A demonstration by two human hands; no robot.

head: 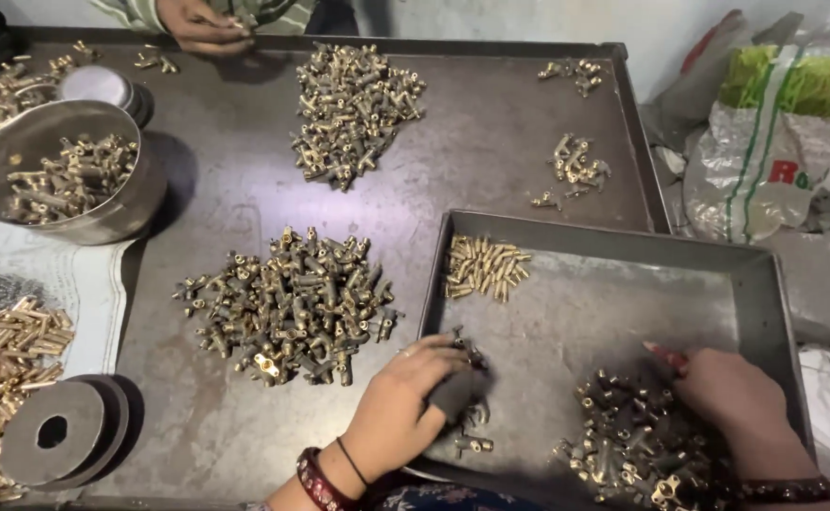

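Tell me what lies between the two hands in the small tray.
In the head view, only bare tray floor separates the left hand from the right hand; a few loose brass fittings sit by the left hand.

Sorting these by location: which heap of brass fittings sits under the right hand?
The heap in the near corner of the grey tray, under the right hand; the others lie outside it.

Fittings pile (pixel 292 308) left of tray (pixel 765 293), bowl (pixel 103 222) far left.
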